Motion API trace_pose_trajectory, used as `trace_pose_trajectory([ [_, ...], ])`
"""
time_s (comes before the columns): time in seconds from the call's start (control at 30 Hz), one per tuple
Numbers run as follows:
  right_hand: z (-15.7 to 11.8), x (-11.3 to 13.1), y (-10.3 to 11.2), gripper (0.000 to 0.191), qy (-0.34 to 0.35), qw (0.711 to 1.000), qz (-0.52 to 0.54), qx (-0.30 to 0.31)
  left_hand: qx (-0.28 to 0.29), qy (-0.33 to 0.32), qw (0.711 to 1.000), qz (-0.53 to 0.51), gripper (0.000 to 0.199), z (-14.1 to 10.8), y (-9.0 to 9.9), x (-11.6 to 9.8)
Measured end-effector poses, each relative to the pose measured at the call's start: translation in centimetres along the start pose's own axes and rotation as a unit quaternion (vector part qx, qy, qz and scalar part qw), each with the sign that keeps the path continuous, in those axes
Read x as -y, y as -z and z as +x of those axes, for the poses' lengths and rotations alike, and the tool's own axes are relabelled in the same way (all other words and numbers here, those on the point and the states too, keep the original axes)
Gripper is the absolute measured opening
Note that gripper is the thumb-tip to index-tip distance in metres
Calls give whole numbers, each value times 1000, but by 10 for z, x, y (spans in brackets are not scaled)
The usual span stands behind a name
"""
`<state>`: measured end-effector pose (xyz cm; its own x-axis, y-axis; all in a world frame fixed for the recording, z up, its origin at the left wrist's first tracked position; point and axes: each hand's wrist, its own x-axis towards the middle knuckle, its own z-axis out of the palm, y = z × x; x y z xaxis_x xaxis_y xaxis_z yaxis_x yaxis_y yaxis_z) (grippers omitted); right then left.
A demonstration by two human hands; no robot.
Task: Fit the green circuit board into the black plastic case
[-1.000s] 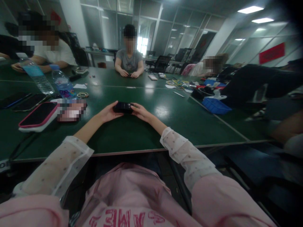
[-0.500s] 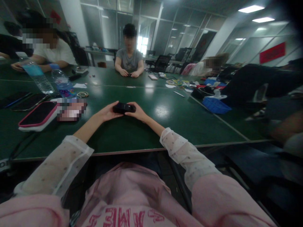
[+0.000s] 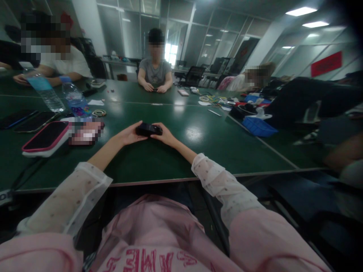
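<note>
The big table (image 3: 181, 162) is green, smooth and shiny. At left lies a flat phone (image 3: 47, 138) with a pink rim, then a clear plastic bottle (image 3: 74, 99). In the middle, the left hand (image 3: 132, 136) grips one end of a small, black, boxy thing (image 3: 144, 129); the right hand (image 3: 165, 135) pinches its other end. Green tabletop stretches from the hands to the straight near edge (image 3: 153, 182), and right to a blue basket (image 3: 258, 127).

Holds a black object (image 3: 145, 129) between left hand (image 3: 133, 135) and right hand (image 3: 164, 135) over the green bench (image 3: 159, 162). Has a pink-edged phone (image 3: 48, 136) and two bottles (image 3: 74, 99) to the left, a blue basket (image 3: 259, 127) to the right.
</note>
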<state>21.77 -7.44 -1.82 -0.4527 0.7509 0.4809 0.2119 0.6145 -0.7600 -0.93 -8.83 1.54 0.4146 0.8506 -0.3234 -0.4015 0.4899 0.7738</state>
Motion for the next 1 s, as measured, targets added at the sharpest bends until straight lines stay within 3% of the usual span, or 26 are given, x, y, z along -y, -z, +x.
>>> trace_pose_trajectory([
  [0.77, 2, -5, -1, 62, 4, 1000, -21, -10, 0, 0, 1000, -3, 43, 1, 1, 0],
  [1.0, 1, -4, -1, 62, -3, 1000, -19, -10, 3, -7, 1000, 4, 50, 1, 0, 0],
])
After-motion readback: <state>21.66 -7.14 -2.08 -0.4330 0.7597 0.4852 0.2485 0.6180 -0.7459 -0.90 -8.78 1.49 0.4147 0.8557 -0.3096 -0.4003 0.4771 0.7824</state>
